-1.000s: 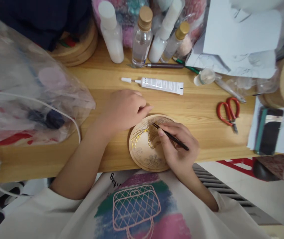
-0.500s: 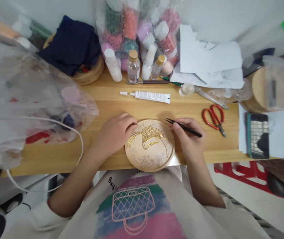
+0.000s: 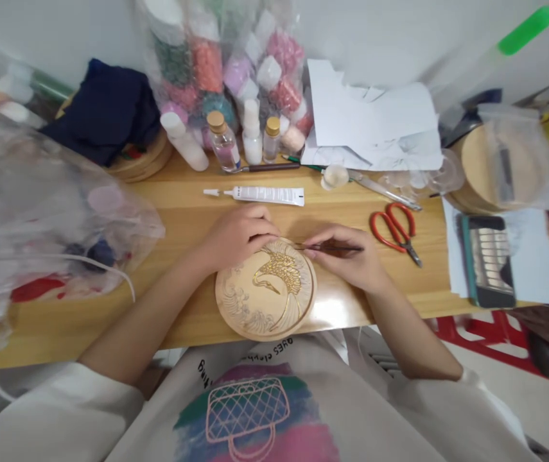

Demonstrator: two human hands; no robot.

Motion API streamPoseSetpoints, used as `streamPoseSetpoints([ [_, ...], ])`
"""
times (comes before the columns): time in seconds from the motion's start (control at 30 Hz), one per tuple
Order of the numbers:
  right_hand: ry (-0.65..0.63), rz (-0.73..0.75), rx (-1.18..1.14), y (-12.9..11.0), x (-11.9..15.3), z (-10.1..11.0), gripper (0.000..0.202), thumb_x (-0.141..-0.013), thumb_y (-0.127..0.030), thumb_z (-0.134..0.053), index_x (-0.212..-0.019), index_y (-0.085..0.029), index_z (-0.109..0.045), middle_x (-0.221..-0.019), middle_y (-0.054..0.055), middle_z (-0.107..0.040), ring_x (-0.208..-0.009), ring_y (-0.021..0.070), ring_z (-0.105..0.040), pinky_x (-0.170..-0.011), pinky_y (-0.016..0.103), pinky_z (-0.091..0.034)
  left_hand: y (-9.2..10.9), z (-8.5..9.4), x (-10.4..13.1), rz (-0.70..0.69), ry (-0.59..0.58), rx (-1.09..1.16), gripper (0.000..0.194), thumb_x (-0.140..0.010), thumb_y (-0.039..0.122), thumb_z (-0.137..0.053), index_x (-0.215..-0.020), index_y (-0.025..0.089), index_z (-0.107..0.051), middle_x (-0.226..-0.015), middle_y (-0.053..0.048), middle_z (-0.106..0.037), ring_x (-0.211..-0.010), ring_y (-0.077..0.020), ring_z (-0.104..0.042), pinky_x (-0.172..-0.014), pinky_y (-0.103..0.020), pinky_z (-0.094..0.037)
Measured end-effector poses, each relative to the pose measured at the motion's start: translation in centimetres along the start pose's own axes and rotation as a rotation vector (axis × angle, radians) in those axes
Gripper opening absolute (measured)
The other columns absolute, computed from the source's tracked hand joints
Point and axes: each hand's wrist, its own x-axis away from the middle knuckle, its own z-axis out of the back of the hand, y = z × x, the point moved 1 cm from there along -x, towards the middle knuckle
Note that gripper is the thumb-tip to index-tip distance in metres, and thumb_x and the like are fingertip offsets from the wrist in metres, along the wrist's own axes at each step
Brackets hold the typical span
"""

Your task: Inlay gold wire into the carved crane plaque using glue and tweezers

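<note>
The round wooden plaque [image 3: 235, 280] lies at the desk's front edge. A crane raised in gold lines [image 3: 284, 273] covers part of it, among printed wave lines. My left hand [image 3: 243, 236] grips its upper left rim, fingers close together over the edge. At the upper right rim, my right hand [image 3: 346, 256] pinches dark tweezers [image 3: 334, 248] held almost level. Their tips reach the printed lines near the rim; whether anything sits between them is too small to tell. A white glue tube [image 3: 269, 195] lies behind the plaque, its nozzle pointing left.
Red-handled pliers [image 3: 394, 230] lie right of my right hand. Small bottles [image 3: 225, 141] and a bag of coloured jars [image 3: 207, 64] stand behind. White papers [image 3: 375, 122] lean at the back, a phone [image 3: 490, 262] lies far right, and a plastic bag [image 3: 62, 212] fills the left.
The plaque has turned clockwise, its wave pattern swinging from the bottom to the lower left. My right hand has brought the tweezers down to the rim, and the camera view has shifted.
</note>
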Motion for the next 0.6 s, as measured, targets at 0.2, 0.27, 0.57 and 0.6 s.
streamPoseSetpoints([
  [0.2,-0.122,0.069,0.077,0.17,-0.32,0.3,0.008,-0.081,-0.019,-0.075,-0.089,-0.017,-0.075,-0.082,0.005,-0.076,-0.074,0.0133,-0.071,-0.065,0.026,-0.059,-0.42,-0.67,0.32,-0.006,0.088,0.068,0.023,-0.096,0.031,-0.052,-0.091,0.024,-0.073,-0.089,-0.004,-0.066,-0.085,-0.0178,-0.061,-0.076,-0.033,-0.049],
  [0.27,-0.144,0.071,0.1,0.09,-0.44,0.37,0.009,-0.082,-0.019,-0.075,-0.09,-0.016,-0.075,-0.083,0.005,-0.076,-0.075,0.0138,-0.071,-0.066,0.026,-0.058,-0.39,-0.68,0.31,0.004,0.089,0.074,0.021,-0.096,0.031,-0.053,-0.091,0.026,-0.073,-0.089,-0.004,-0.066,-0.085,-0.0176,-0.061,-0.077,-0.033,-0.048],
  [0.57,-0.171,0.046,0.145,-0.14,-0.52,0.35,0.008,-0.084,-0.022,-0.073,-0.091,-0.02,-0.074,-0.085,0.004,-0.077,-0.078,0.0151,-0.071,-0.068,0.029,-0.058,-0.38,-0.66,0.3,-0.051,0.133,0.068,0.02,-0.096,0.027,-0.055,-0.093,0.02,-0.074,-0.087,-0.004,-0.065,-0.083,-0.0165,-0.061,-0.073,-0.032,-0.047],
  [0.6,-0.172,0.044,0.148,-0.16,-0.52,0.35,0.008,-0.084,-0.023,-0.073,-0.091,-0.02,-0.074,-0.085,0.004,-0.077,-0.078,0.0151,-0.072,-0.068,0.029,-0.058,-0.38,-0.68,0.3,-0.049,0.131,0.072,0.02,-0.096,0.026,-0.055,-0.092,0.021,-0.074,-0.087,-0.004,-0.066,-0.083,-0.0165,-0.061,-0.073,-0.032,-0.047],
])
